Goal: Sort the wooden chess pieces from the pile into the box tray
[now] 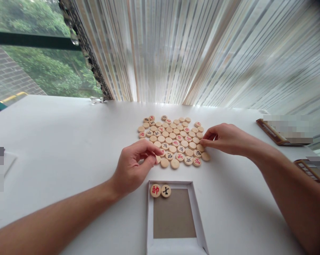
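Left hand [133, 163] curls part-open, right hand [226, 139] nearly pinched, at wooden discs [172, 135], both holds unclear.

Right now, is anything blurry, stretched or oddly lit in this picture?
Head view: daylight glows through the curtain, with soft shadows on the white table; head view: the curtain slants and smears toward the right, and the upper right corner darkens; head view: blocky patches cover part of the brown object; head view: the farthest wooden pieces have marks too small to read well.
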Tool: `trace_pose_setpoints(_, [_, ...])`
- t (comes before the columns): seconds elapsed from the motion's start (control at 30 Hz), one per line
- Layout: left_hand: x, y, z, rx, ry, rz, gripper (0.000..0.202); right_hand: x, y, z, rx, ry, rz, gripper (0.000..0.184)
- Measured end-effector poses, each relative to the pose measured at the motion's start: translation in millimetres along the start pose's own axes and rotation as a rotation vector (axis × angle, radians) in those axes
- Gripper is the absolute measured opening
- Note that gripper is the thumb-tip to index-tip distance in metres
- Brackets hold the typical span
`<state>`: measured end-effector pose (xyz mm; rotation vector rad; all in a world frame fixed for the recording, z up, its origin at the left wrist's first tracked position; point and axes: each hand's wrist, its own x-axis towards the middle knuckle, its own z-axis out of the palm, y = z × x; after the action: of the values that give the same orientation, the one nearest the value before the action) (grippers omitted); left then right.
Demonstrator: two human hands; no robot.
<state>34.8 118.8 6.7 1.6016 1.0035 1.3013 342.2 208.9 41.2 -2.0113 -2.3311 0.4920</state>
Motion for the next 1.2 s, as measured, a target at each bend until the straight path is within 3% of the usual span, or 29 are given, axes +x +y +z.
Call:
trace_pose_setpoints(0.63, [-0.2,-1.4,0.1,-0.004,-0.001,0.003,0.015,-2.5,0.9,-2.8,0.010,-0.050,-0.035,0.028])
trace_pose_setpoints(0.87, [-1.0,-3.2,-0.3,0.001,-0.009,0.009,0.017,-1.4,0.5,0.3,0.078,-0.119,0.009,0.028])
trace_pose_setpoints(1.2, [-0.4,-2.1,-0.9,0.037,-0.011,0.036,0.018,2.8,7.0,3.4,0.199,-0.096,-0.018,0.022])
